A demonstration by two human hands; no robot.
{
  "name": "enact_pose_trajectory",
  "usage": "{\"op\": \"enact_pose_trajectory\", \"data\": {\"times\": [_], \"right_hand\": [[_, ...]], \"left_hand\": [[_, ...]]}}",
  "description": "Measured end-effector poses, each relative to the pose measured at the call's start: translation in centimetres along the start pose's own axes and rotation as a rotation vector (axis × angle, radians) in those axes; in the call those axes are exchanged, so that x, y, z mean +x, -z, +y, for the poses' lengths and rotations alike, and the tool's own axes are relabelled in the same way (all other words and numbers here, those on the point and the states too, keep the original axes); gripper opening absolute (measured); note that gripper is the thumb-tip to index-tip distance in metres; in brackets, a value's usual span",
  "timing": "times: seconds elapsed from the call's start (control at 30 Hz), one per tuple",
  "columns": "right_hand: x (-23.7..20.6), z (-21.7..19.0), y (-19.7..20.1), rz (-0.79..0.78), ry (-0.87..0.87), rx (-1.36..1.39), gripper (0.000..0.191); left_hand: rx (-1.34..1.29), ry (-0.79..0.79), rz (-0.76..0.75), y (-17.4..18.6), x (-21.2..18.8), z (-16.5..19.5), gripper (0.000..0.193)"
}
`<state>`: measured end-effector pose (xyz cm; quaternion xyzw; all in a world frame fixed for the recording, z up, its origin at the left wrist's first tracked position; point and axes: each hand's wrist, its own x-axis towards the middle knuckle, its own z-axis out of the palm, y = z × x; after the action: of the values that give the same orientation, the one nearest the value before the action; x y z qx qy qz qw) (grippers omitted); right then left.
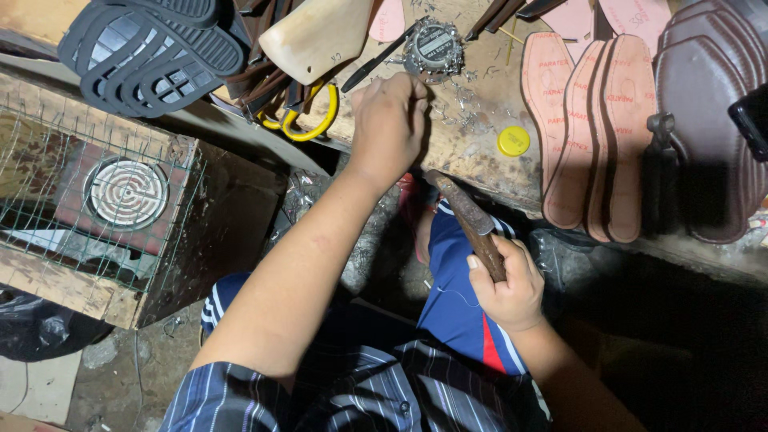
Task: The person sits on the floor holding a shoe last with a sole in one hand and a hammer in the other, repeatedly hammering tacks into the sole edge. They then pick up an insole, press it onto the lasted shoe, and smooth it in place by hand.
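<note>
My left hand reaches over the worn wooden bench, its fingers pinched together among several small loose nails beside a round tin heaped with nails. Whether it holds a nail is hidden by the fingers. My right hand is shut on the wooden handle of a hammer, held low over my lap; the hammer's head is hidden behind my left wrist.
Pink insoles and brown shoe soles lie at the bench's right. A yellow cap, yellow-handled scissors, a pale shoe last and black treaded soles lie nearby. A wire-caged heater box stands left.
</note>
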<state>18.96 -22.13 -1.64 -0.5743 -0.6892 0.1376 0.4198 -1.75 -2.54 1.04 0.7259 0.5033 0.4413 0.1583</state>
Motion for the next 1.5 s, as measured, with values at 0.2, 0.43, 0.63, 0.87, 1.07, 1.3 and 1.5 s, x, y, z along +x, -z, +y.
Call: {"op": "enact_pose_trajectory", "data": {"times": [0.2, 0.43, 0.63, 0.87, 1.07, 1.3, 1.5], "right_hand": [[0.1, -0.3, 0.1, -0.008, 0.004, 0.017, 0.039], [0.2, -0.4, 0.0, -0.012, -0.02, 0.006, 0.04], [0.1, -0.3, 0.0, -0.008, -0.015, -0.005, 0.039], [0.1, -0.3, -0.1, -0.007, -0.027, 0.009, 0.038], [0.1, -0.2, 0.0, 0.005, -0.018, 0.043, 0.036], [0.0, -0.1, -0.2, 0.017, -0.011, 0.036, 0.036], [-0.1, 0.0, -0.2, 0.007, -0.039, 0.036, 0.037]], "left_hand": [[-0.072, 0.033, 0.025, 0.4, -0.1, 0.4, 0.019], [0.049, -0.032, -0.075, 0.9, 0.1, 0.8, 0.027], [0.297, -0.142, -0.145, 0.3, 0.3, 0.4, 0.025], [0.242, -0.118, -0.065, 1.3, 1.0, 0.6, 0.028], [0.132, -0.022, 0.03, 3.7, -2.4, 1.8, 0.023], [0.257, -0.077, 0.004, 4.5, -3.3, 1.2, 0.025], [0.242, -0.001, 0.067, 4.6, -3.8, 0.7, 0.031]]}}
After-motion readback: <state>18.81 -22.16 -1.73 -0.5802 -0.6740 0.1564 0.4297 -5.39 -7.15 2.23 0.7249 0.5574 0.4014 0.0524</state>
